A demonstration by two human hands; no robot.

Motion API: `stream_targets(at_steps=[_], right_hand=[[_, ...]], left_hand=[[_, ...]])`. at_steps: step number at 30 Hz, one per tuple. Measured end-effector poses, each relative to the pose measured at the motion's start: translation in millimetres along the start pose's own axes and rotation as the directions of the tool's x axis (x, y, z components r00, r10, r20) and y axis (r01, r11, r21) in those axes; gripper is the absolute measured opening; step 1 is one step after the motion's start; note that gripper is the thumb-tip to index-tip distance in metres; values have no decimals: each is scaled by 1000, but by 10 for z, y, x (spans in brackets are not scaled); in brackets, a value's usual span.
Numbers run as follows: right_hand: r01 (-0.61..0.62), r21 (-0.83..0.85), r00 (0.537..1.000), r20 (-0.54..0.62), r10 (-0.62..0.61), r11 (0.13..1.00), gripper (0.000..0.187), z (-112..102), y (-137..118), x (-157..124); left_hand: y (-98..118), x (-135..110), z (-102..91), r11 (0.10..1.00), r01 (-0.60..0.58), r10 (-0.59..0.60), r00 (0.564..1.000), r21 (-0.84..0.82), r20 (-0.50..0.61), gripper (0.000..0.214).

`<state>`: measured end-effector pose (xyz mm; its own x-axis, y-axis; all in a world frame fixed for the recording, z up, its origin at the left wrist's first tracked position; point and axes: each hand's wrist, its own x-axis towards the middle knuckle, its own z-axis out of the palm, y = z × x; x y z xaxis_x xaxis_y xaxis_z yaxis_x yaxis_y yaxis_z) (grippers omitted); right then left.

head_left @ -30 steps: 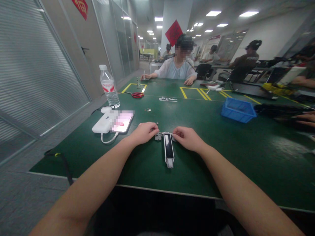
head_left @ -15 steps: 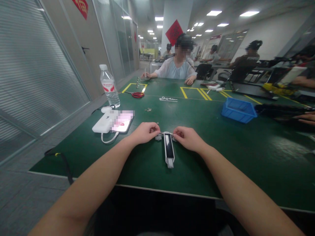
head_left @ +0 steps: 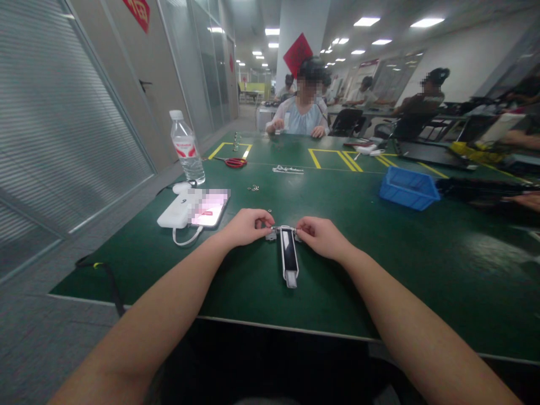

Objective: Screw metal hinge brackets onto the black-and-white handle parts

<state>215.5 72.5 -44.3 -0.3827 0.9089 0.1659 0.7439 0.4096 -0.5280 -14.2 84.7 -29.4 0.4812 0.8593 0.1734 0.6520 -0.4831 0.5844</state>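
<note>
In the head view, the left hand (head_left: pixel 247 226) is curled narrow and pinches the left end of the T-shaped metal part (head_left: pixel 289 259). The right hand (head_left: pixel 323 236) pinches its right end in the same way. The part lies flat on the green table (head_left: pixel 379 270), its long black-faced stem pointing toward the person. To the left a phone (head_left: pixel 210 208) lies just beside a white power bank (head_left: pixel 175 212), with a water bottle (head_left: pixel 186 149) behind them
</note>
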Motion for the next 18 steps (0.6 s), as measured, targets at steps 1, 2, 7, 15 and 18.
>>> stream_targets(at_steps=[1,2,7,15,18], right_hand=[[0,2,1000,-1,0,1000,10,1,1,1],[1,2,1000,-3,-1,1000,10,3,1,1],[9,5,1000,-6,-9,1000,9,4,8,1],[-11,0,1000,5,11,1000,9,-9,-9,-1],[-13,1,1000,10,13,1000,9,-14,-23,-2]], left_hand=[[-3,-1,1,1000,-4,4,1000,-4,-3,15],[-7,-1,2,1000,-7,7,1000,-8,-6,15],[-25,-3,10,999,-27,26,999,-29,-20,15],[-49,12,41,999,-26,25,999,-35,-23,15],[-35,11,21,998,-18,19,1000,57,-21,18]])
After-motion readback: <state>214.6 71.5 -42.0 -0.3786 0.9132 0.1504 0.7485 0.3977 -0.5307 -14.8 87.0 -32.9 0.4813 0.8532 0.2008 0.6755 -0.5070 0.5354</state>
